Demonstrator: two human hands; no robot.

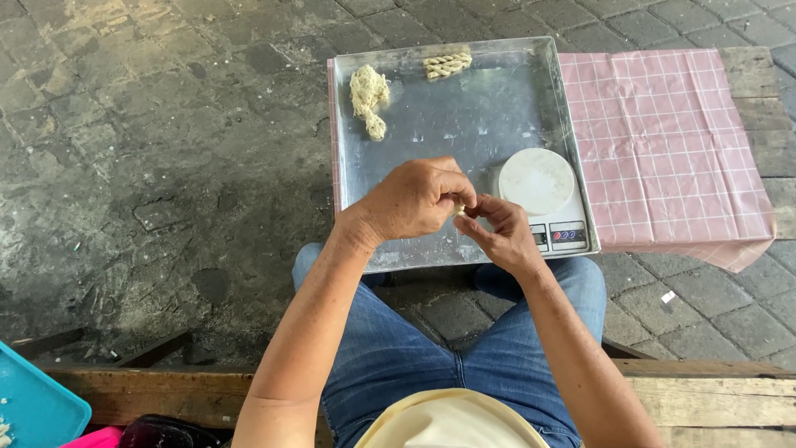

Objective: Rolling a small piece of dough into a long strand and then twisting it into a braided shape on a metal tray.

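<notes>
Holding dough lump (370,98), metal tray (489,124)

A silvery-grey metal tray (464,124) is seen at twelve o'clock, carrying pale cream dough (368,98) and a braided beige piece (448,65). A white round scale (543,195) is set at its four o'clock corner. A pink cloth (672,149) with white checks is spread at two o'clock. Blue jeans (398,348) are worn; a turquoise tray (33,406) is glimpsed at eight o'clock.

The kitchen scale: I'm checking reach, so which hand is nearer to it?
Right. The right hand hovers just beside the white scale, at its left edge; the left hand is farther left, over the metal tray.
</notes>
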